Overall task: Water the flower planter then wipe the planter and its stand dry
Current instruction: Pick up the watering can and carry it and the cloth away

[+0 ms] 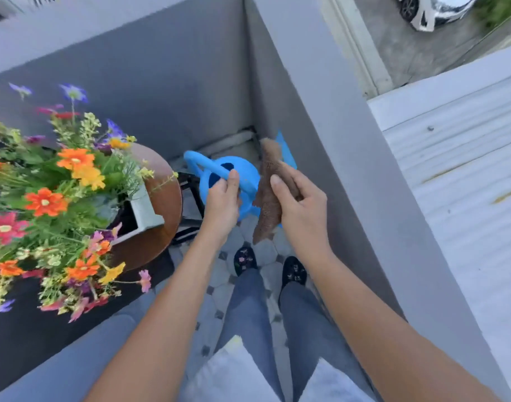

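Observation:
A blue watering can hangs above the tiled floor in the balcony corner, and my left hand grips its loop handle. My right hand holds a brown cloth that dangles beside the can, between the can and the wall. At the left a grey rectangular planter full of orange, red, yellow and purple flowers stands on a round brown stand. The can's spout is partly hidden behind the cloth.
Grey parapet walls enclose the corner at the back and right. A black metal frame stands beside the round stand. My feet in dark slippers rest on the tiled floor. A dark cushioned seat lies at the lower left.

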A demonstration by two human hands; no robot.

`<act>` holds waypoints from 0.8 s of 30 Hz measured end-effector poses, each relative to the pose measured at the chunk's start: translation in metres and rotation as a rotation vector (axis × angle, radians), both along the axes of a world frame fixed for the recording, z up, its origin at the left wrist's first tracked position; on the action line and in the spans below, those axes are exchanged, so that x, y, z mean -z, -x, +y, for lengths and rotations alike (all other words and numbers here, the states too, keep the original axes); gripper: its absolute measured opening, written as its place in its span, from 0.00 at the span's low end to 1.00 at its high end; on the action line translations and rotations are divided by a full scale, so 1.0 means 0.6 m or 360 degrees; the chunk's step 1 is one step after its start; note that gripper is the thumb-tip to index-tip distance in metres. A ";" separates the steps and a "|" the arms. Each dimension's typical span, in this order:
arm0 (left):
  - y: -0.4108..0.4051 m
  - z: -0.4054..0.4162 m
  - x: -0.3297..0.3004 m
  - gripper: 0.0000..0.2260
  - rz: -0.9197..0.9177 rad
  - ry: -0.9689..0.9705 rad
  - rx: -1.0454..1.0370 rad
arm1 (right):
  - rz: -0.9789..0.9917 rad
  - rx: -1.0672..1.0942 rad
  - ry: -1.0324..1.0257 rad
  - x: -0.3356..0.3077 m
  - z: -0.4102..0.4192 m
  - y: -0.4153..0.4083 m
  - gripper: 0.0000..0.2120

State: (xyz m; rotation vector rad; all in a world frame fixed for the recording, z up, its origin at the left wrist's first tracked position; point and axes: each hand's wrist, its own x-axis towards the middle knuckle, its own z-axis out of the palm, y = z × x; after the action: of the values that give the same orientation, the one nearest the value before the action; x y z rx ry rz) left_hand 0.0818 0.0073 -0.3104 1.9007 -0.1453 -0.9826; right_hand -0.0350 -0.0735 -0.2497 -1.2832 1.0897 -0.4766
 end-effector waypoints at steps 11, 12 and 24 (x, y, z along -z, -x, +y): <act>-0.031 -0.029 0.481 0.23 -0.0099 -0.0423 0.0199 | 0.0457 0.0136 -0.0140 0.432 0.034 -0.027 0.14; -0.033 -0.034 0.515 0.24 -0.0089 -0.0446 0.0198 | 0.0480 0.0139 -0.0173 0.465 0.031 -0.024 0.13; -0.081 -0.048 0.819 0.23 0.0223 -0.0609 0.0207 | 0.0459 0.0297 -0.0525 0.744 -0.002 -0.042 0.16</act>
State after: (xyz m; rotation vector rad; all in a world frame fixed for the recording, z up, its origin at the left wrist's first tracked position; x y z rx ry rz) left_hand 0.1303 -0.0214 -0.8018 2.1781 0.0035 -1.3011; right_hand -0.0095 -0.0744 -0.6960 -0.9808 1.4722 -0.2379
